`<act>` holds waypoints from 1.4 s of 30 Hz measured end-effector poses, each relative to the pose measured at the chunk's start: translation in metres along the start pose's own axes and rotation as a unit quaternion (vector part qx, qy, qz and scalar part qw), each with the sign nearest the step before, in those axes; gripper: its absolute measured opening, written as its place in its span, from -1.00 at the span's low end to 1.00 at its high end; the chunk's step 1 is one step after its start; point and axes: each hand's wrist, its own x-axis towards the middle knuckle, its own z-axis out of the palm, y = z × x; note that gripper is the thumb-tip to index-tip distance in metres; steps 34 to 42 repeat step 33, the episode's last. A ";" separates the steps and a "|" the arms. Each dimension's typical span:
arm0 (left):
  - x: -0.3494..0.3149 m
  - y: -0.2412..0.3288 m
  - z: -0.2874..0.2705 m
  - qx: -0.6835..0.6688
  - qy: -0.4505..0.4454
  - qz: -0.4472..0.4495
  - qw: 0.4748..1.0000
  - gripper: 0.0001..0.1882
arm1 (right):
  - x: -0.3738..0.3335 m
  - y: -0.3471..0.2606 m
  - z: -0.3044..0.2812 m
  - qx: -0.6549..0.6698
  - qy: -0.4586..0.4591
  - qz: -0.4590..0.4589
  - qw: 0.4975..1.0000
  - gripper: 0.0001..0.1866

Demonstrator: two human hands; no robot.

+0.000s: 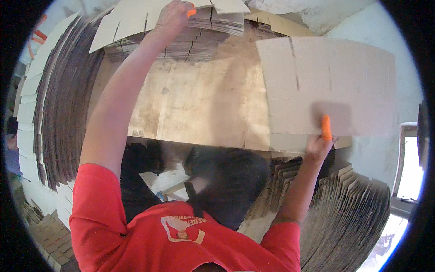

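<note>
At the far side of the table, my left hand [176, 12] is closed with an orange-covered thumb at the edge of a slotted cardboard sheet [131, 28]. This sheet lies on a stack of similar pieces [199, 44], and my fingertips are partly hidden. On the right, my right hand [320, 147] pinches the near edge of a flat cardboard sheet [362, 86] with two dark slits. Its orange-covered thumb lies on top, while the other fingers are hidden beneath. That sheet reaches over the right end of the wooden tabletop [195, 99].
A tall stack of slotted cardboard [68, 95] stands along the left. More cardboard pieces [349, 217] stand fanned together at the lower right. My legs [226, 181] are below the table's near edge. A wall [353, 27] rises behind on the right, near a window [408, 167].
</note>
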 end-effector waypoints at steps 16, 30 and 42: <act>-0.081 0.076 -0.079 0.085 -0.065 0.364 0.925 -0.66 | -0.061 -0.076 0.119 0.034 -0.066 0.112 0.991 -0.60; -0.167 0.140 -0.132 -0.063 -0.097 0.468 0.876 -0.72 | -0.061 -0.029 0.158 -0.065 -0.059 -0.016 0.996 -0.64; -0.166 0.133 -0.129 -0.124 -0.136 0.440 0.879 -0.70 | -0.065 -0.034 0.164 -0.065 -0.107 -0.071 0.990 -0.61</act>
